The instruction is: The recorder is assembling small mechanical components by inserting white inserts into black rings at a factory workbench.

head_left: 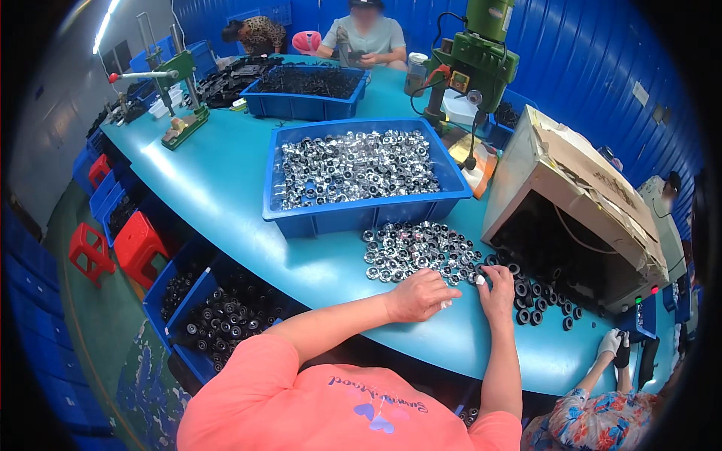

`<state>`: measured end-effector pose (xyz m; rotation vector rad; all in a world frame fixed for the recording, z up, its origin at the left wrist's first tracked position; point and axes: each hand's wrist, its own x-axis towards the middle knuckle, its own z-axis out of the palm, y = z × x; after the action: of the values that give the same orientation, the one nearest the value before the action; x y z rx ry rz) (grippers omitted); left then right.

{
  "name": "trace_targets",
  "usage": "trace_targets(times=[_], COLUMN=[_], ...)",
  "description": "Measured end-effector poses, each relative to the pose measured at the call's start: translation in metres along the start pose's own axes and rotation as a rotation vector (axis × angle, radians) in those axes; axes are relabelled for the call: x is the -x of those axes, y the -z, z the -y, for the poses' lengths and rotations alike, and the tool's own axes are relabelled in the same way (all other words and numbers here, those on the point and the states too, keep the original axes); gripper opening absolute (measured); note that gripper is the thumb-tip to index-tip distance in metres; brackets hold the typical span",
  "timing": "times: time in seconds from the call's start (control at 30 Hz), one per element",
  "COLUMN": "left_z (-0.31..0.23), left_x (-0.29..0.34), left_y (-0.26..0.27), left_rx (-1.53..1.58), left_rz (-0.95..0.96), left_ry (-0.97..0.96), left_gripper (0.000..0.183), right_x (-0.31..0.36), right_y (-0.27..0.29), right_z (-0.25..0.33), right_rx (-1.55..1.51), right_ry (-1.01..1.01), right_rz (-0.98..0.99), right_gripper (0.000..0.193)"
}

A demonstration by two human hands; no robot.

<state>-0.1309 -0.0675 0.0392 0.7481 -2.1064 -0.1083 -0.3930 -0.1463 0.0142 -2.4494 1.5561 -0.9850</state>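
My left hand is closed with its fingers curled inward, at the near edge of a loose pile of small shiny silver-and-black wheels. Whatever it may hold is hidden, and a bit of white shows at its fingertips. To its right, my right hand has thumb and fingers bent together, between the wheels and a scatter of black rubber rings. A white cover sits on one of its fingertips; any small part in its grip is too small to make out. Behind the pile stands a blue bin full of similar wheels.
At right stands a large box-like machine with a dark opening. A green drill press rises behind it, and a green hand press stands far left. Another blue bin holds black parts. Co-workers sit across the table and at right.
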Motion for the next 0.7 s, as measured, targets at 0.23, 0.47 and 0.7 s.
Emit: trace_targets(times=[0.23, 0.47, 0.7], left_z=[0.009, 0.021, 0.024], left_x=[-0.006, -0.003, -0.003], left_y=[-0.012, -0.022, -0.011], left_rx=[0.039, 0.093, 0.085], left_rz=[0.021, -0.025, -0.065], left_ry=[-0.061, -0.048, 0.061], left_gripper=[0.022, 0.025, 0.031], right_x=[-0.004, -0.004, -0.011], right_y=[-0.002, 0.001, 0.008], right_z=[0.002, -0.015, -0.016], right_rx=[0.003, -0.002, 0.045], right_ry=[-0.002, 0.026, -0.033], right_rz=[-0.003, -0.103, -0.211], right_gripper=[0.034, 0.027, 0.026])
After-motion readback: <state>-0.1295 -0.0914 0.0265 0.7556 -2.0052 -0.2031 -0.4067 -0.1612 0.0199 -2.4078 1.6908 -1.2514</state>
